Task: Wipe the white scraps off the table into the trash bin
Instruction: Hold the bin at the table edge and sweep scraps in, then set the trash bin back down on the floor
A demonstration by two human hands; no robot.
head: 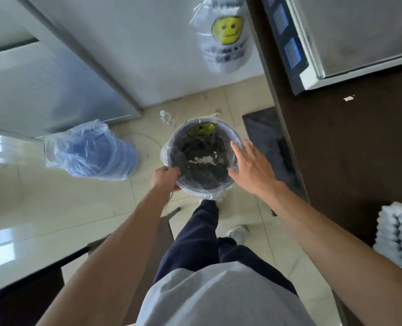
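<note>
Left hand (165, 176) grips bin (228, 134) rim; right hand (252, 169) spread flat, empty, over opposite rim. Scraps (204, 160) inside bin.

The floor (242, 215) is laid with pale glossy tiles, and bright light is reflected on it at the near left. At the far side a white wall (162, 55) is seen, with a plastic bag with a yellow smiling face (225, 34) hung on it, and a grey metal cabinet (42, 90) is placed at the far left. On the right a dark brown table (359, 149) is seen, with a steel appliance (350, 38) at its far end.
</note>
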